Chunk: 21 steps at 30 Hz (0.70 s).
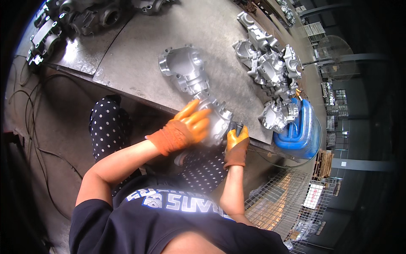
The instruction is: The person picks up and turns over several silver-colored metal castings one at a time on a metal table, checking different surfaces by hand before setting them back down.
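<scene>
Both my hands wear orange gloves with brown-orange cuffs. My left hand (190,127) grips the near left side of a silver metal casting (218,120) at the table's near edge; the casting is smeared by motion. My right hand (237,144) is closed around a small dark tool (237,128), whose tip lies close to the casting's right side. How the tool ends is hidden. Just beyond, a second silver casting (184,67) with a round hollow rests on the table, close against the first.
The grey metal table (139,51) carries a pile of silver castings (270,63) at right and darker castings (89,17) at far left. A blue plastic bin (298,135) stands by the right corner. Cables (29,106) lie on the floor at left; a wire-mesh cage (283,199) is at lower right.
</scene>
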Available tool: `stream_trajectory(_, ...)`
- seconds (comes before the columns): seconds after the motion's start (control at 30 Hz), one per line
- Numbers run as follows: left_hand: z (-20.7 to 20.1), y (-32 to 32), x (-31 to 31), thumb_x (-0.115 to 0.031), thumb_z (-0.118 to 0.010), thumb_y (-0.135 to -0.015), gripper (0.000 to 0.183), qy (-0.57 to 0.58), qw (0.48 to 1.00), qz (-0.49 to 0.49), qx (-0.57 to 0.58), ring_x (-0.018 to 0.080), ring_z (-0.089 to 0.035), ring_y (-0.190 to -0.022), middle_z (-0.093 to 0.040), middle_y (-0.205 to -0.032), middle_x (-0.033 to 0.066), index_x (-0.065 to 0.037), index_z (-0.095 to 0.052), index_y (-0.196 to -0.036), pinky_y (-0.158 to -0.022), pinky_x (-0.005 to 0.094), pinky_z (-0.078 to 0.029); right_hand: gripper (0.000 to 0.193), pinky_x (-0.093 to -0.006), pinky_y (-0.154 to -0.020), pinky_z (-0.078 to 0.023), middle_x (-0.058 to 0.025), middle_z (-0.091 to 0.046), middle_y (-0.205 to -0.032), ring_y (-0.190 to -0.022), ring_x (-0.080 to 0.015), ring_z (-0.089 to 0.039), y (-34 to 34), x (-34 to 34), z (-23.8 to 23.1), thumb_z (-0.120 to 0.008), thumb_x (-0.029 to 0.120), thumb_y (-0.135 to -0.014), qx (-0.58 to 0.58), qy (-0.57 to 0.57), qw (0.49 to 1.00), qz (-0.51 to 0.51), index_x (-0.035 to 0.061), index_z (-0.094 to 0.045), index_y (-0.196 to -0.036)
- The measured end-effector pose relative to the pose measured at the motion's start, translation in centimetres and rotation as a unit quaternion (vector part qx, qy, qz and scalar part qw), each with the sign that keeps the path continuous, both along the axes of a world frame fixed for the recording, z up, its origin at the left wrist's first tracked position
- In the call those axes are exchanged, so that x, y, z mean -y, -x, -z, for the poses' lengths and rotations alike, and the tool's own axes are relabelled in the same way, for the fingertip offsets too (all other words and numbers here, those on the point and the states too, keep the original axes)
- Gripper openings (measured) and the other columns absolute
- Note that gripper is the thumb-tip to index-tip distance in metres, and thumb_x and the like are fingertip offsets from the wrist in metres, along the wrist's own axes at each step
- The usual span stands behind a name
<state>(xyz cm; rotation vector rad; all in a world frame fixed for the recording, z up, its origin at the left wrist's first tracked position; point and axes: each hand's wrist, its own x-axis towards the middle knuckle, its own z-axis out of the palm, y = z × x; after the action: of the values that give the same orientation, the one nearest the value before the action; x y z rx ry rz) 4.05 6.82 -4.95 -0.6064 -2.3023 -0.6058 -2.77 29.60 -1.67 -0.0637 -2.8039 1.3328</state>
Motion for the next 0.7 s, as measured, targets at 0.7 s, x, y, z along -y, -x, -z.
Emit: stream_trajectory(0.7, -2.9, 5.4, 10.0, -0.026, -0.084, -0.079, 0.068, -0.392, 0.815, -0.423, 0.061, 0.0309, -0.062, -0.111, -0.061, -0.119, 0.0198, 0.003, -0.053, -0.132, -0.094, 0.0397, -0.052, 0.015, -0.0292, -0.052, -0.045, -0.003, -0.063, -0.075, -0.058, -0.0117, -0.055, 9.9, 14.8, -2.0, -0.054, 0.016, -0.102, 0.059, 0.182, 0.953, -0.236, 0.0033, -0.062, -0.102)
